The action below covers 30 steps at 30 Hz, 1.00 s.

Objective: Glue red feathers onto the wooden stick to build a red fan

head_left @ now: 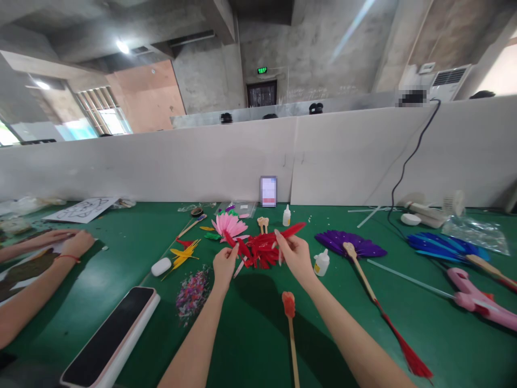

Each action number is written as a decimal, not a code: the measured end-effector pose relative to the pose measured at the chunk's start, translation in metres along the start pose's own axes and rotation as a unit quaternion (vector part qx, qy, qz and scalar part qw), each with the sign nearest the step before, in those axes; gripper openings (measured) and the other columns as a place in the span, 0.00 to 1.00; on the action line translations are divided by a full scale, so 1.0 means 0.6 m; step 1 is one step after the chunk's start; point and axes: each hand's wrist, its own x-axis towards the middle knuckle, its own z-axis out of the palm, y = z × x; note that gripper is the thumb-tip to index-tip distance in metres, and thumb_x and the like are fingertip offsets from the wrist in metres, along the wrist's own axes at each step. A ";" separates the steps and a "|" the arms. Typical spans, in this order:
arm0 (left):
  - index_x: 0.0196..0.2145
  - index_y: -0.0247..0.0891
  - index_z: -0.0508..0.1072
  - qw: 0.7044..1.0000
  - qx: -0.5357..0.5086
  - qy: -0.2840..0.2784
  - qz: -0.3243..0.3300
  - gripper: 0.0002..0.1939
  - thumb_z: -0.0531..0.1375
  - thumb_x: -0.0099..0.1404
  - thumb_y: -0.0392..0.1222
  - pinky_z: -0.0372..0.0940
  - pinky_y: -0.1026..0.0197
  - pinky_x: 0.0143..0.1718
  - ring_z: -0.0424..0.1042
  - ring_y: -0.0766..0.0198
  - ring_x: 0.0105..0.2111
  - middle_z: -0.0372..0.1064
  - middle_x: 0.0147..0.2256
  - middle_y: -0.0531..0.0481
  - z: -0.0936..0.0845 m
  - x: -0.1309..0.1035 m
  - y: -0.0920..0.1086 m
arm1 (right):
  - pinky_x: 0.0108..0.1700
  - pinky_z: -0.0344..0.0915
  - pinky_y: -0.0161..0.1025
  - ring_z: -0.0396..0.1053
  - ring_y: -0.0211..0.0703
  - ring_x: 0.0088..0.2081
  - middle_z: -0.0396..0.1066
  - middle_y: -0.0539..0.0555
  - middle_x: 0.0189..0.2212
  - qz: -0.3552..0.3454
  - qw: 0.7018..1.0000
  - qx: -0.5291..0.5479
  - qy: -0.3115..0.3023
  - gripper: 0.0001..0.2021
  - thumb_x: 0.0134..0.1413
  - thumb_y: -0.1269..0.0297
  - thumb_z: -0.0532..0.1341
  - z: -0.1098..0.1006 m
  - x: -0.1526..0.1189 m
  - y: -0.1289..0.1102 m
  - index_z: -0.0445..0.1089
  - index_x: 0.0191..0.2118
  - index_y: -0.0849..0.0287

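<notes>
Red feathers (262, 250) are held up between my two hands, above the green table. My left hand (225, 265) pinches the left end of the red bunch. With thumb and fingers closed, my right hand (296, 256) grips red feathers at the right side, one long feather sticking out to the upper right. Below them lies a wooden stick (292, 345) with a red-coated head. Pink feathers (228, 223) lie just behind my left hand. A small white glue bottle (322, 263) stands beside my right hand.
A purple feather fan (349, 243), a blue fan (444, 245) and a pink glue gun (476, 299) lie right. At left are a phone (113, 334), yellow feathers (186, 253), colourful bits (193, 293) and another person's hands (76, 245). A white partition (202, 161) stands behind.
</notes>
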 end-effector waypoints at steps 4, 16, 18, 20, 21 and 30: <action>0.15 0.38 0.63 0.993 0.071 0.009 0.089 0.19 0.55 0.57 0.52 0.51 0.66 0.23 0.60 0.69 0.17 0.61 0.15 0.54 0.007 -0.025 0.016 | 0.14 0.49 0.32 0.53 0.32 0.11 0.54 0.45 0.08 -0.025 0.997 -0.065 0.028 0.22 0.52 0.48 0.54 0.009 -0.006 0.011 0.59 0.16 0.58; 0.33 0.35 0.67 0.981 -0.027 -0.119 0.150 0.14 0.51 0.62 0.50 0.56 0.69 0.21 0.61 0.71 0.19 0.62 0.21 0.55 0.035 -0.082 0.044 | 0.15 0.54 0.31 0.57 0.34 0.12 0.57 0.45 0.10 -0.006 0.998 -0.052 -0.042 0.19 0.54 0.51 0.53 0.051 -0.038 0.032 0.61 0.20 0.58; 0.31 0.36 0.66 0.983 -0.020 -0.100 0.152 0.14 0.51 0.62 0.50 0.57 0.68 0.22 0.62 0.71 0.20 0.63 0.22 0.55 0.033 -0.077 0.041 | 0.14 0.54 0.31 0.57 0.33 0.11 0.56 0.45 0.09 0.005 0.997 -0.032 -0.075 0.19 0.53 0.51 0.53 0.053 -0.036 0.035 0.60 0.19 0.58; 0.33 0.36 0.65 0.983 -0.019 -0.096 0.158 0.14 0.51 0.62 0.50 0.58 0.68 0.24 0.64 0.70 0.22 0.64 0.24 0.53 0.031 -0.074 0.039 | 0.12 0.52 0.30 0.55 0.32 0.09 0.54 0.43 0.08 0.030 0.995 -0.006 -0.095 0.20 0.53 0.50 0.53 0.052 -0.033 0.037 0.60 0.18 0.58; 0.34 0.36 0.65 0.981 -0.019 -0.100 0.164 0.13 0.51 0.62 0.50 0.59 0.68 0.25 0.65 0.69 0.23 0.65 0.26 0.53 0.031 -0.075 0.039 | 0.12 0.52 0.30 0.54 0.32 0.08 0.53 0.43 0.07 0.042 0.994 0.002 -0.098 0.20 0.53 0.50 0.53 0.051 -0.032 0.038 0.60 0.18 0.58; 0.36 0.37 0.64 0.980 -0.012 -0.101 0.169 0.14 0.47 0.65 0.49 0.58 0.68 0.23 0.61 0.70 0.20 0.62 0.23 0.55 0.034 -0.075 0.027 | 0.13 0.53 0.29 0.53 0.31 0.08 0.54 0.44 0.05 0.086 0.987 0.023 -0.135 0.22 0.53 0.51 0.53 0.042 -0.027 0.032 0.60 0.15 0.59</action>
